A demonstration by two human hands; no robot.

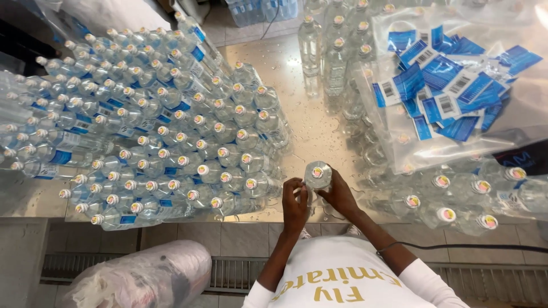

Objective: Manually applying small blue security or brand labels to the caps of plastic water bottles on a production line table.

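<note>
A steel table (308, 122) fills the view, with a large stack of clear bottles (160, 125) lying on their sides at left and a clear bag of blue labels (445, 85) at right. At the near edge stands one upright water bottle (317, 174), long axis vertical, cap toward the camera. The left hand (294, 201) and right hand (339, 195) curl around its sides, fingers partly closed on it.

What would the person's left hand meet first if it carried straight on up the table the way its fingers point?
Probably the stacked bottles beyond the left hand, which holds the upright bottle; depth is unclear.
</note>
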